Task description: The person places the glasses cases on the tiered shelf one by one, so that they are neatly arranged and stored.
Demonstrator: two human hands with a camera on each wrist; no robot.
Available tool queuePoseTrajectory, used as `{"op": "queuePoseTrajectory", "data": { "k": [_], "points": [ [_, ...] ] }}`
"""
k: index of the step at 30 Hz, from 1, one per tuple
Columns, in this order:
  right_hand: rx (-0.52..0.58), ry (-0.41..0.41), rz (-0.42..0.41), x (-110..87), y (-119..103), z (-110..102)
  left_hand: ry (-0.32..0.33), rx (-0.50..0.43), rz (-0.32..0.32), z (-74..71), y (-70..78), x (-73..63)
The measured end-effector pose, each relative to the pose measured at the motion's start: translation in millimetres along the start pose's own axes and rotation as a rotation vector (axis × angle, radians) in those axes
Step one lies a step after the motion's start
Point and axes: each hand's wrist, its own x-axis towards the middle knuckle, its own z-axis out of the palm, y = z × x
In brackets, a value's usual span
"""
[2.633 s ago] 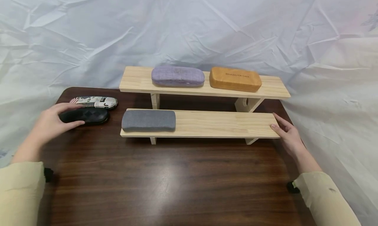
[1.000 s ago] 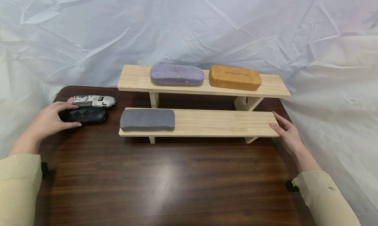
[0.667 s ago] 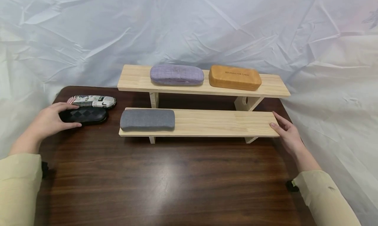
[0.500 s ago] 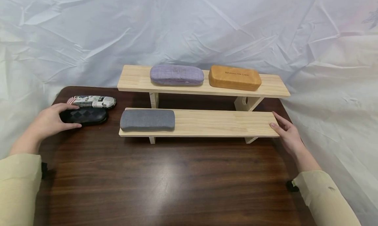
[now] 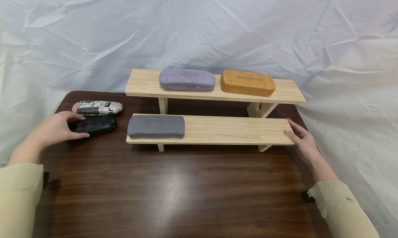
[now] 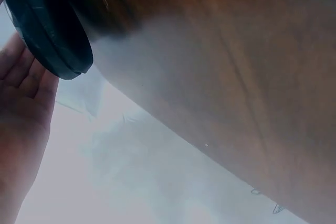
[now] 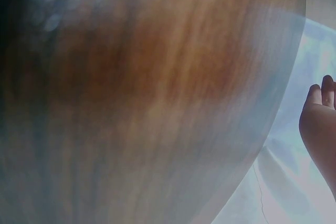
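My left hand grips a black glasses case by its left end, thumb on the near side and fingers over the far side. In the left wrist view, the black case shows dark and rounded beside the palm. Just behind it lies a newsprint-patterned glasses case. At the other side, my right hand holds the right end of the lower wooden shelf, thumb on top. A grey glasses case sits on that shelf's left end. In the right wrist view, only part of the right hand shows.
Behind and higher stands the upper wooden shelf, bearing a purple glasses case and a tan one. Both boards stand on wooden legs over a dark brown table. White sheeting hangs around the back and sides.
My left hand has shifted the black case slightly right and toward me, with a slight tilt, away from the newsprint-patterned case. The right hand keeps its place on the lower shelf.
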Motion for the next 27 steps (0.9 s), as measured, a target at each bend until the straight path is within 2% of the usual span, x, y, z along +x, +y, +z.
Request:
{"op": "queuePoseTrajectory", "data": {
  "k": [6,12,22,27],
  "points": [
    [0.002,0.000,0.004,0.3,0,1,0.050,-0.029,0.007,1.4,0.5,-8.3],
    [-0.005,0.006,0.003,0.1,0,-1,0.132,-0.046,0.026,-7.3,11.8,-17.2],
    [0.016,0.002,-0.007,-1.2,1,-1,0.223,-0.053,0.065,-25.1,38.4,-27.3],
    [0.015,-0.001,-0.010,-1.0,0,0,0.235,-0.033,0.089,-32.0,59.6,-29.0]
  ]
}}
